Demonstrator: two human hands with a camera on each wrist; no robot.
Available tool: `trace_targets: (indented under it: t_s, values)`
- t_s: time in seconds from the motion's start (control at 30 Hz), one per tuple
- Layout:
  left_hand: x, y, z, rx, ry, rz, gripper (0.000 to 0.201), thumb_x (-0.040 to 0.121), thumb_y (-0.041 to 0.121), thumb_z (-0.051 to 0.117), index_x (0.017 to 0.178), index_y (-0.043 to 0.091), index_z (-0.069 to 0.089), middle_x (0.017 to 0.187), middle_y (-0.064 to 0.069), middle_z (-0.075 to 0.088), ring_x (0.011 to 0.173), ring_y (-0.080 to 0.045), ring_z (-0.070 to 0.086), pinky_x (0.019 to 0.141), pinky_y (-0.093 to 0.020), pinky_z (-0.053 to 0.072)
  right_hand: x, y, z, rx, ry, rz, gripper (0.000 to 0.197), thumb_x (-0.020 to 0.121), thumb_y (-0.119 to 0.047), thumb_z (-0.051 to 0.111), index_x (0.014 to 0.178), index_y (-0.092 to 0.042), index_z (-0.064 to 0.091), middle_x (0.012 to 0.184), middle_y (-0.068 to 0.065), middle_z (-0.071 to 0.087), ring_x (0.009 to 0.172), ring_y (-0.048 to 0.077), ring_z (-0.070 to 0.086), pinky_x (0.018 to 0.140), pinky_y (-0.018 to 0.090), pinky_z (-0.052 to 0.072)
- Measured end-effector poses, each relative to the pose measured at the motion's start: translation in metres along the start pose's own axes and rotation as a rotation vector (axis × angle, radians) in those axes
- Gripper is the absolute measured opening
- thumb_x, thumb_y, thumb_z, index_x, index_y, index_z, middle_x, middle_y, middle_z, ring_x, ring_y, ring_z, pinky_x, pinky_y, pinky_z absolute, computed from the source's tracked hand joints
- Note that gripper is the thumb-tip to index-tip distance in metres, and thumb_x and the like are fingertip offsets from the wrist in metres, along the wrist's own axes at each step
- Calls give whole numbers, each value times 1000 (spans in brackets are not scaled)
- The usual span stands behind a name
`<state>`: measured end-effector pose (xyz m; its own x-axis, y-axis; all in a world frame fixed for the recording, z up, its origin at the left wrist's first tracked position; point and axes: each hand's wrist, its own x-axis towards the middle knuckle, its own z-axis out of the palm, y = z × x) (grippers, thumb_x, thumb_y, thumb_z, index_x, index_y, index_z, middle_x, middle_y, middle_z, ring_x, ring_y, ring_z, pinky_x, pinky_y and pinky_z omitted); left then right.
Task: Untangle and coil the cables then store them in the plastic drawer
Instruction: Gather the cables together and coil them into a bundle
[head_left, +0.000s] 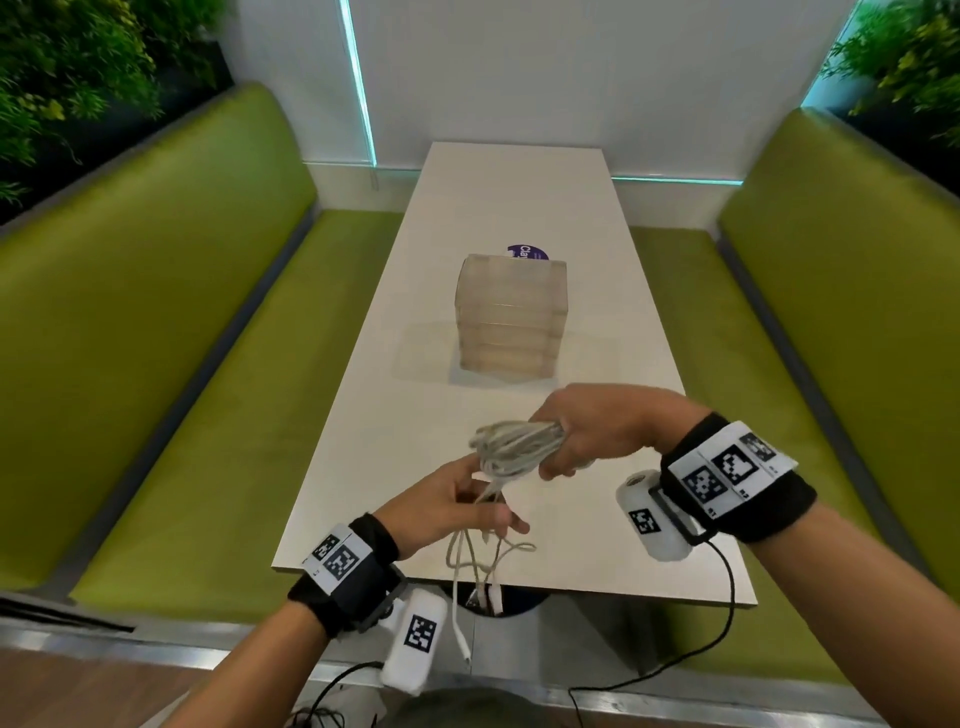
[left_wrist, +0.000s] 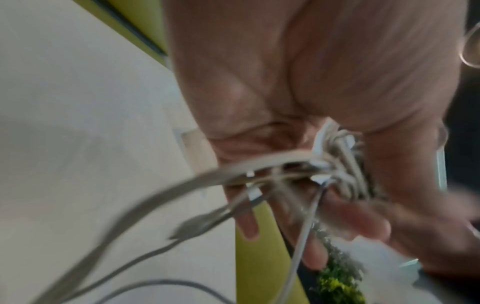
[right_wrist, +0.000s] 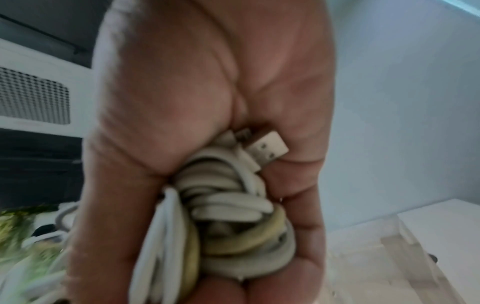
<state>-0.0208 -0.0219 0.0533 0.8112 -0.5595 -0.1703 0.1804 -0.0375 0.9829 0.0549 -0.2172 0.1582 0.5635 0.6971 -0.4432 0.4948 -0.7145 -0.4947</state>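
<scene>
A bundle of white cables (head_left: 511, 447) hangs in the air over the near end of the white table (head_left: 524, 208). My right hand (head_left: 587, 434) grips the coiled part; the right wrist view shows the coils (right_wrist: 228, 207) and a USB plug (right_wrist: 269, 147) in my palm. Just below and to the left, my left hand (head_left: 457, 501) pinches the loose strands (left_wrist: 335, 164) that trail down past the table's front edge, their ends (head_left: 462, 644) dangling. The clear plastic drawer unit (head_left: 511, 314) stands mid-table beyond both hands.
Green benches (head_left: 156, 338) run along both sides of the table. A clear drawer tray (head_left: 426, 353) lies flat left of the unit. A purple sticker (head_left: 527, 252) sits behind it. Black wires (head_left: 722, 613) hang from my wrist cameras.
</scene>
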Motion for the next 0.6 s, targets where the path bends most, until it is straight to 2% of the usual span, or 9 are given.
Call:
trace_targets:
  t_s: [0.07, 0.1, 0.17, 0.3, 0.37, 0.43, 0.47, 0.53, 0.6]
  values:
    - [0, -4, 1, 50, 89, 19, 28, 90, 32, 57, 111, 14, 60, 76, -7, 66, 83, -24, 69, 77, -24, 47, -6, 2, -15, 27, 76, 7, 12, 81, -17, 70, 79, -6, 66, 64, -2, 65, 52, 6, 55, 51, 12, 42]
    - [0, -4, 3, 47, 142, 37, 26, 92, 32, 49, 103, 12, 62, 68, -5, 58, 77, -20, 69, 73, -20, 45, -9, 3, -21, 39, 98, 8, 12, 82, -17, 71, 79, -7, 66, 65, -2, 66, 53, 6, 56, 52, 13, 43]
    - [2, -3, 4, 44, 191, 65, 31, 94, 34, 41, 95, 11, 62, 60, 0, 44, 70, -20, 66, 68, -19, 45, -13, 2, -30, 44, 125, 12, 13, 81, -18, 72, 78, -8, 66, 65, -2, 66, 53, 6, 56, 52, 14, 43]
    - [3, -3, -1, 114, 204, 65, 35, 94, 36, 38, 87, 12, 61, 57, 5, 46, 58, -14, 55, 63, -22, 44, -22, 2, -48, 66, 189, 27, 15, 82, -16, 72, 70, -14, 63, 61, -4, 63, 48, 3, 52, 50, 11, 40]
    - [3, -6, -5, 181, 220, 52, 32, 93, 37, 39, 88, 14, 61, 60, 2, 51, 58, -12, 53, 65, -22, 43, -27, 3, -55, 69, 205, 33, 17, 82, -16, 72, 69, -15, 62, 61, -5, 63, 48, 1, 52, 50, 10, 40]
    - [4, -9, -8, 264, 194, 39, 23, 91, 39, 45, 95, 23, 61, 76, -10, 60, 72, -12, 60, 78, -23, 45, -29, 3, -58, 54, 218, 40, 16, 83, -17, 72, 70, -16, 63, 61, -5, 63, 48, 0, 52, 49, 10, 40]
    - [3, -9, -11, 282, 161, 22, 23, 88, 42, 52, 104, 29, 59, 91, -11, 65, 87, -11, 63, 87, -26, 45, -29, 2, -58, 41, 225, 45, 15, 83, -18, 71, 70, -15, 63, 61, -5, 63, 48, -1, 53, 49, 9, 40]
    - [3, -7, -18, 320, 110, 24, 66, 74, 54, 67, 131, 32, 43, 121, 0, 61, 120, -7, 53, 104, -28, 38, -29, 2, -58, 12, 234, 66, 14, 83, -19, 71, 72, -13, 64, 61, -5, 64, 47, -1, 53, 49, 8, 40]
    - [6, 2, -23, 315, 141, 44, 102, 60, 67, 74, 143, 34, 25, 142, 5, 46, 138, -6, 35, 113, -31, 27, -28, 1, -54, -14, 225, 88, 13, 82, -20, 71, 74, -12, 65, 62, -4, 65, 47, 0, 53, 47, 8, 39]
